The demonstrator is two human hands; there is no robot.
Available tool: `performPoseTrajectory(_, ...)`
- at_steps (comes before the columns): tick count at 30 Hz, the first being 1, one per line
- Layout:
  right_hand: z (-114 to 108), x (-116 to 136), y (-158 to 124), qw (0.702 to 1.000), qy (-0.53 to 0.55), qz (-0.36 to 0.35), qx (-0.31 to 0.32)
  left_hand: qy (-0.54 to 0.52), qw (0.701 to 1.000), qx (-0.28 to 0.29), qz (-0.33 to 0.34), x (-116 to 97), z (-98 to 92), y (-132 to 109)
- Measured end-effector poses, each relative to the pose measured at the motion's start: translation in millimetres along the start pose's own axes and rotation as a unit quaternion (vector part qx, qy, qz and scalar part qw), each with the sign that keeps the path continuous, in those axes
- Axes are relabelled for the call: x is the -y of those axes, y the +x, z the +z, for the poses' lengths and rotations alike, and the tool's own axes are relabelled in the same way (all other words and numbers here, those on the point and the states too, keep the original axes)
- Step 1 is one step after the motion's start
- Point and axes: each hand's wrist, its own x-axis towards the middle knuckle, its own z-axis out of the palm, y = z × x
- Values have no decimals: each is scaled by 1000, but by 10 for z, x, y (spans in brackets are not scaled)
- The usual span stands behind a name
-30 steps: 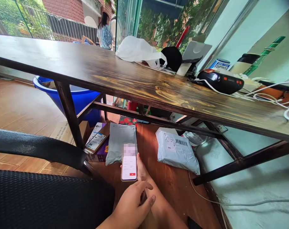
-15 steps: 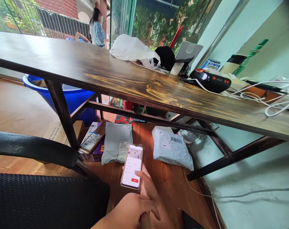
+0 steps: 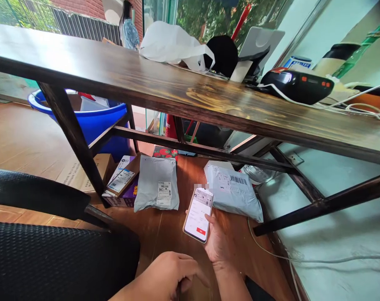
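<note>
My right hand (image 3: 217,241) is wrapped round a smartphone (image 3: 198,217), with the thumb on its lit screen. The screen shows a camera strip at the top and a red button low down. The phone's top end is at the left edge of a grey plastic parcel (image 3: 240,198) with a barcode label, lying on the floor. To the left lies another grey mailing bag (image 3: 155,177) with a white label. My left hand (image 3: 177,274) is curled in front of me, below the phone; what its fingers may hold is hidden.
A dark wooden table (image 3: 140,83) spans the view above the parcels. Boxes (image 3: 122,184) stand by its left leg near a blue tub (image 3: 111,144). A black chair (image 3: 52,259) is close on my left. A cable (image 3: 302,260) runs along the right wall.
The phone in my right hand has moved right, from the left mailing bag to the right parcel. My left hand has shifted slightly left and stays curled. The camera view has shifted.
</note>
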Motion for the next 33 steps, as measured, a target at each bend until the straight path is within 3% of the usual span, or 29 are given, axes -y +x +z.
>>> performPoseTrajectory(16,-1,-75,169,1000,-4,-7,12,-2,1000,-13,-8,151,40,20)
performPoseTrajectory(33,37,-124,239,1000,5,1,7,-27,1000,-10,-11,141,21,18)
